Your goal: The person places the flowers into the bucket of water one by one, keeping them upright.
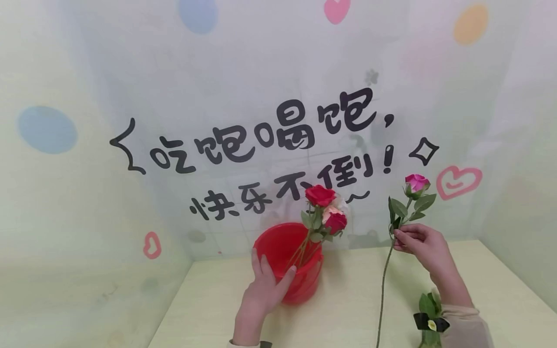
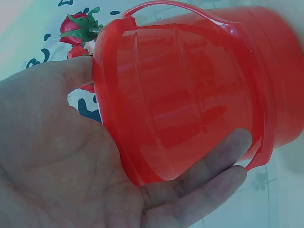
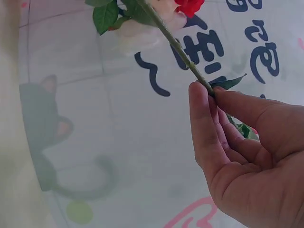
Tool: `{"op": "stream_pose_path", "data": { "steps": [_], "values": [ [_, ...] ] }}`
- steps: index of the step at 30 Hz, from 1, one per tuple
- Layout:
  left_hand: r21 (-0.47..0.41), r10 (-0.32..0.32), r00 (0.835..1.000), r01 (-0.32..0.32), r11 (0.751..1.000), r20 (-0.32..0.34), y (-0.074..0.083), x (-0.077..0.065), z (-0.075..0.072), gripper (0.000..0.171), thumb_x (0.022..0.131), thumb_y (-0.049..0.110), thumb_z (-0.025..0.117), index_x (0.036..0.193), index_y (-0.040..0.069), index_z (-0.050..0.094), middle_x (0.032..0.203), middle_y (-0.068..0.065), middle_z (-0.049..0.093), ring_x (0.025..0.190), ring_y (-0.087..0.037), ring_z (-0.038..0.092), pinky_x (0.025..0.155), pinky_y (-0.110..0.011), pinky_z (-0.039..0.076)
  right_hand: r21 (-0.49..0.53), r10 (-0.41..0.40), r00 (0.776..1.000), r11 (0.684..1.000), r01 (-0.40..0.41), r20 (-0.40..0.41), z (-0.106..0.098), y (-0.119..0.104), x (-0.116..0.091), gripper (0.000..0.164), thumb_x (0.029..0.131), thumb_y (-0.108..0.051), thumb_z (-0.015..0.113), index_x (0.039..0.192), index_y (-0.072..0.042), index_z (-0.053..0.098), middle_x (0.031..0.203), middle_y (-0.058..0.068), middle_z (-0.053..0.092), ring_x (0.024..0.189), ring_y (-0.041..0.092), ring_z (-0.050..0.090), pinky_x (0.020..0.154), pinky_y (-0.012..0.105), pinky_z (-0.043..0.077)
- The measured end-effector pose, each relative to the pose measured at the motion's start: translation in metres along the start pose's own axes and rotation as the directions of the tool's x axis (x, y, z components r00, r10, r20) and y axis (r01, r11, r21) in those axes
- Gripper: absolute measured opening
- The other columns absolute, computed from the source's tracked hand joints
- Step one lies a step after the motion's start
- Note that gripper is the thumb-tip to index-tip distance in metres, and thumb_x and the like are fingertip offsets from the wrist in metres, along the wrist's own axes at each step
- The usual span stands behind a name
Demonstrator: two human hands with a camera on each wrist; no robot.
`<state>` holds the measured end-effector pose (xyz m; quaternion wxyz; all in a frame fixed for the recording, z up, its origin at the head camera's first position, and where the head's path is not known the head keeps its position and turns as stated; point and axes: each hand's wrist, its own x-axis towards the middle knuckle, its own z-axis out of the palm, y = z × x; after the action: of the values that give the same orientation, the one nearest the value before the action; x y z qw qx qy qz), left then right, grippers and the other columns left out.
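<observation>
A red plastic bucket (image 1: 300, 290) stands tilted on the table, with red and pale roses (image 1: 319, 195) leaning out over its right rim. My left hand (image 1: 261, 292) holds the bucket at its near rim, thumb and fingers spread. In the left wrist view, two fingers (image 2: 209, 190) lie along the bucket's outer wall, while the thumb reaches the rim. To the right, my right hand (image 1: 424, 246) pinches the stem of a magenta rose (image 1: 417, 183) just beneath its leaves. The long stem (image 1: 383, 290) hangs down past the bottom of the head view.
Beside my right forearm is a green leafy thing (image 1: 428, 304) with a black bow (image 1: 431, 323), partly hidden by the sleeve. A pale table (image 1: 209, 299) meets a printed wall cloth (image 1: 243, 72) with dark lettering behind the bucket.
</observation>
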<state>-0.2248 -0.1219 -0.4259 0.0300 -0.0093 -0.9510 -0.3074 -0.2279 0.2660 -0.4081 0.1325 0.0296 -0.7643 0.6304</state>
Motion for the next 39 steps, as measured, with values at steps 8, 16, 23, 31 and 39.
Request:
{"op": "stream_pose_path", "data": {
  "steps": [8, 16, 23, 31, 39],
  "values": [
    [0.000, -0.040, 0.999, 0.040, 0.999, -0.001, -0.003, 0.000, 0.002, 0.116, 0.092, 0.062, 0.068, 0.165, -0.007, 0.008, 0.160, -0.027, 0.029, 0.080, -0.028, 0.067, 0.072, -0.052, 0.064, 0.046, -0.110, 0.994, 0.993, 0.110, 0.005, 0.017, -0.041, 0.015, 0.039, 0.104, -0.011, 0.068, 0.127, 0.018, 0.057, 0.095, 0.003, 0.073, 0.080, 0.009, 0.076, 0.078, 0.027, 0.063],
    [0.006, -0.036, 0.999, 0.036, 0.999, -0.007, -0.006, 0.001, 0.002, 0.116, 0.092, 0.063, 0.067, 0.164, -0.007, 0.009, 0.161, -0.027, 0.028, 0.080, -0.028, 0.068, 0.072, -0.052, 0.064, 0.079, -0.188, 0.982, 0.979, 0.189, -0.026, 0.033, -0.081, 0.026, 0.040, 0.103, -0.015, 0.070, 0.128, 0.015, 0.060, 0.095, 0.001, 0.073, 0.081, 0.009, 0.076, 0.079, 0.025, 0.062],
    [0.003, -0.008, 1.000, 0.008, 1.000, -0.011, -0.004, 0.002, 0.002, 0.117, 0.092, 0.064, 0.067, 0.164, -0.007, 0.009, 0.160, -0.028, 0.032, 0.079, -0.028, 0.069, 0.071, -0.052, 0.064, 0.229, -0.249, 0.961, 0.935, 0.270, -0.117, 0.050, -0.103, 0.034, 0.036, 0.100, -0.010, 0.074, 0.122, 0.015, 0.061, 0.091, -0.001, 0.074, 0.076, 0.011, 0.077, 0.078, 0.027, 0.062],
    [-0.005, -0.010, 1.000, 0.010, 1.000, -0.002, 0.000, 0.001, 0.003, 0.117, 0.092, 0.063, 0.067, 0.165, -0.007, 0.008, 0.154, -0.028, 0.039, 0.073, -0.025, 0.067, 0.069, -0.050, 0.064, 0.392, -0.264, 0.934, 0.854, 0.342, -0.240, 0.063, -0.111, 0.038, 0.021, 0.097, -0.003, 0.075, 0.110, 0.008, 0.064, 0.087, 0.005, 0.072, 0.072, 0.014, 0.077, 0.076, 0.028, 0.062],
    [-0.019, -0.004, 1.000, 0.004, 1.000, 0.003, 0.000, 0.000, 0.002, 0.118, 0.092, 0.062, 0.068, 0.165, -0.007, 0.006, 0.156, -0.028, 0.036, 0.075, -0.025, 0.067, 0.070, -0.050, 0.064, 0.468, -0.255, 0.890, 0.777, 0.421, -0.377, 0.076, -0.110, 0.048, 0.010, 0.096, 0.003, 0.073, 0.104, 0.005, 0.067, 0.088, 0.011, 0.071, 0.072, 0.016, 0.076, 0.074, 0.031, 0.063]
  ]
}}
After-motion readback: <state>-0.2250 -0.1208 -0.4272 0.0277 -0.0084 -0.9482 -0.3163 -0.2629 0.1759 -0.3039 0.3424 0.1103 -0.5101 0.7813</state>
